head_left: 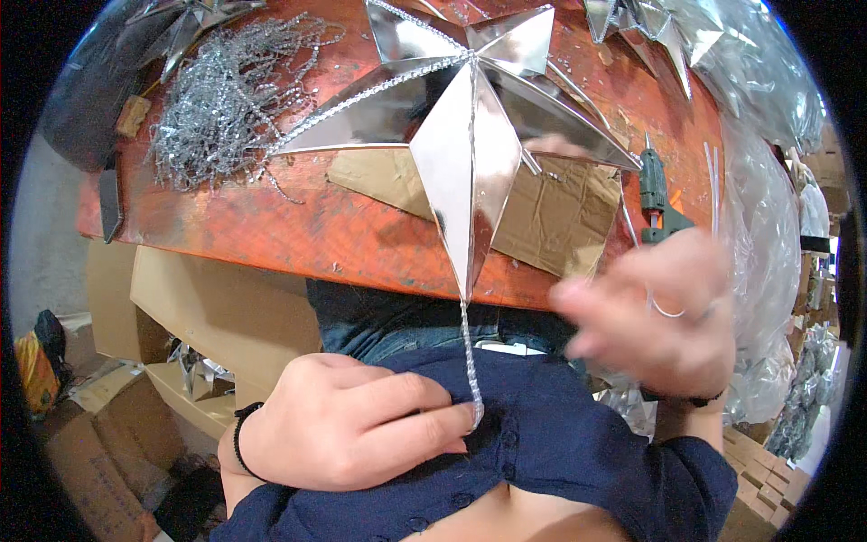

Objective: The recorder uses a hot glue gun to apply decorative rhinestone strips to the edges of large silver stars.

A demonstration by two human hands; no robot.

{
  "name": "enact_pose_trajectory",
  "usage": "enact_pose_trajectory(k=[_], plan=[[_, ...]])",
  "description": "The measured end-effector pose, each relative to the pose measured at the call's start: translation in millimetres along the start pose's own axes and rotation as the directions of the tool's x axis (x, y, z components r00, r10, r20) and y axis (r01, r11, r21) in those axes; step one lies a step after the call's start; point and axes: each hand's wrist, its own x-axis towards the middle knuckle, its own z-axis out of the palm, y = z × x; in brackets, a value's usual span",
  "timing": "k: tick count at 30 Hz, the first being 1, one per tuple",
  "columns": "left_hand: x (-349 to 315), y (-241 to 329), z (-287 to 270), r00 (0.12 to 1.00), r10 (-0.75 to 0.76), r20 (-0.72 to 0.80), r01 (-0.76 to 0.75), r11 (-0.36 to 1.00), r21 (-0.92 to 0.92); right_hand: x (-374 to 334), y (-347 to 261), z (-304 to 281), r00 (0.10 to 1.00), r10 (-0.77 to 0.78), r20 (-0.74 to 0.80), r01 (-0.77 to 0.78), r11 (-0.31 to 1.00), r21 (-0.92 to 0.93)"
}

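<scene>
A shiny silver five-pointed star [441, 172] lies on the red work table [217, 221], its long lower point reaching past the near edge. Thin silver beaded trim [467, 339] runs along some of its ridges and hangs off that lower tip. My left hand [339, 420] pinches the trim's loose end between thumb and fingers, close to my dark blue shirt. To the right, my right hand [655, 316] is raised beside the table edge, smeared by motion, so its fingers cannot be read. Just beyond it is a dark green glue gun [652, 185], nozzle pointing away.
A tangled heap of silver trim [217, 113] covers the table's left side. Flattened brown cardboard [564, 212] lies beneath the star. More silver stars [664, 36] sit at the far edge. Clear plastic sheeting [763, 226] drapes along the right, and cardboard boxes [217, 298] stand below at left.
</scene>
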Motion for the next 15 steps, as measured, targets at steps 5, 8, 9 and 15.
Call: enact_pose_trajectory(k=[5,8,9,15], plan=[[-2,19,-15,0.989,0.117,0.092,-0.119,0.993,0.014,31,-14,25,0.88,-0.474,-0.026,0.473,0.869,0.147],[6,6,-33,0.924,0.301,0.237,-0.232,0.932,-0.28,26,-18,29,0.839,-0.544,-0.003,0.533,0.821,0.203],[11,3,-42,0.846,0.424,0.322,-0.246,0.848,-0.47,24,-20,28,0.851,-0.524,-0.028,0.519,0.831,0.201],[57,-20,-94,0.995,0.089,0.036,-0.094,0.973,0.211,13,-29,17,0.869,-0.489,-0.07,0.491,0.84,0.232]])
